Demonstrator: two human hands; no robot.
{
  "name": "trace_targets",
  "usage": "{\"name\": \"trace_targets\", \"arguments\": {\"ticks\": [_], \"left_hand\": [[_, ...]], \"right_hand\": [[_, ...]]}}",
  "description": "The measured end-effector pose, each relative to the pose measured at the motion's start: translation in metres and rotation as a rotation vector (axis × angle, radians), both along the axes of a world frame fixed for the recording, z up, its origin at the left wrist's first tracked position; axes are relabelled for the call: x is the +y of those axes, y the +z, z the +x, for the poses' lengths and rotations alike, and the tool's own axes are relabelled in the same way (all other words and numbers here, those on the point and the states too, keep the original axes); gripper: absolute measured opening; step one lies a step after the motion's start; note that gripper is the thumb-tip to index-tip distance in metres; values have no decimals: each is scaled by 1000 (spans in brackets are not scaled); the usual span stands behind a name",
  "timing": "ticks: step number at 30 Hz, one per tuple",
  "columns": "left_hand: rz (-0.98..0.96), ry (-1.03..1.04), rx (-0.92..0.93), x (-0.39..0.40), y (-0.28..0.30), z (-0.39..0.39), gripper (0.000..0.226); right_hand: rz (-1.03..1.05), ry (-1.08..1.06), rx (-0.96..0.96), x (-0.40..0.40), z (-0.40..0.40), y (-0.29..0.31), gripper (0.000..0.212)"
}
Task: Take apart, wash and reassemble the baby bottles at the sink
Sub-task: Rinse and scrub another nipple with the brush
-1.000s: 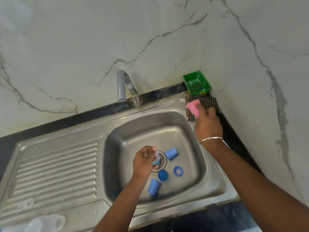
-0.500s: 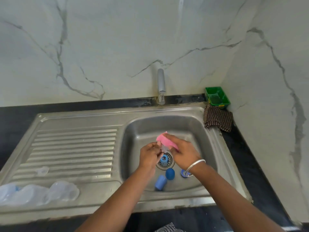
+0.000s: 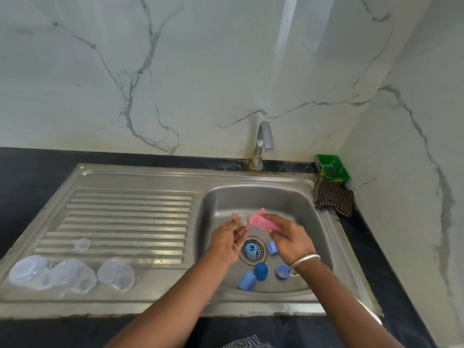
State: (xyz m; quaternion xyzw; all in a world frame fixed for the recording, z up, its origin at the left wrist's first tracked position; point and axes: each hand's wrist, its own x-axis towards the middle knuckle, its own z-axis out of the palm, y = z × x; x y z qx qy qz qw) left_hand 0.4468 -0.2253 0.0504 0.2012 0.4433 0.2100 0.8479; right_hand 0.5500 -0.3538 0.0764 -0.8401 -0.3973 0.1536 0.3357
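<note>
From the head camera, looking down at the metal sink (image 3: 324, 237). Two hands are over the bowl.

The left hand (image 3: 227, 241) pinches one small clear teat (image 3: 242, 219) at its fingertips. The right hand (image 3: 291, 238) grips one pink sponge (image 3: 262, 220), and the sponge touches the teat. There is one silver bangle (image 3: 302, 262) on the right wrist.

Down in the bowl I count five blue parts. One blue piece (image 3: 251, 250) sits on the drain. One small blue cap (image 3: 272, 247) is just beside the right hand. One round dark blue cap (image 3: 260, 271), one light blue cup-shaped cap (image 3: 246, 280) and one blue ring (image 3: 281, 271) lie near the front.

On the ribbed draining board (image 3: 125, 217) there are three clear bottles (image 3: 71, 275) lying in a row at the front left. One more small clear teat (image 3: 81, 244) sits alone on the ribs.

There is one tap (image 3: 263, 141), one green tub (image 3: 332, 169) in the corner and one checked cloth (image 3: 332, 198) just in front of it.

One second ago the right hand was up by the cloth with the sponge. Now it is over the drain, next to the left hand. Half a second ago the hands were already together, a bit lower.
</note>
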Motion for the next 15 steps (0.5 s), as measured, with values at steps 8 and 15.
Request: {"name": "trace_targets", "arguments": {"ticks": [8,15], "left_hand": [[-48,-42,-16,-8,8,1,13],[-104,39,8,0,13,2,16]], "right_hand": [[53,72,-6,24,-7,-1,49],[100,37,96,10,-23,-13,45]]}}
